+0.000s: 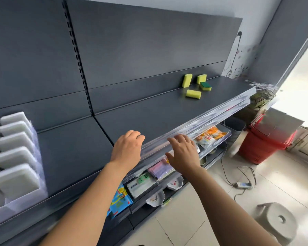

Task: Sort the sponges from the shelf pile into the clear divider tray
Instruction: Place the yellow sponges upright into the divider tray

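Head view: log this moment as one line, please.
left hand empty, at shelf edge | right hand empty, fingers spread | four yellow sponges loose on shelf | clear divider tray left, holding white sponges

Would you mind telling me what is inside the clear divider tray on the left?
Pale grey-white sponges fill the clear divider tray, leaning in rows. The picture's edge cuts off its left part, and the sponges cover its floor.

Bright daylight from right; motion blur, wide-angle edge distortion.
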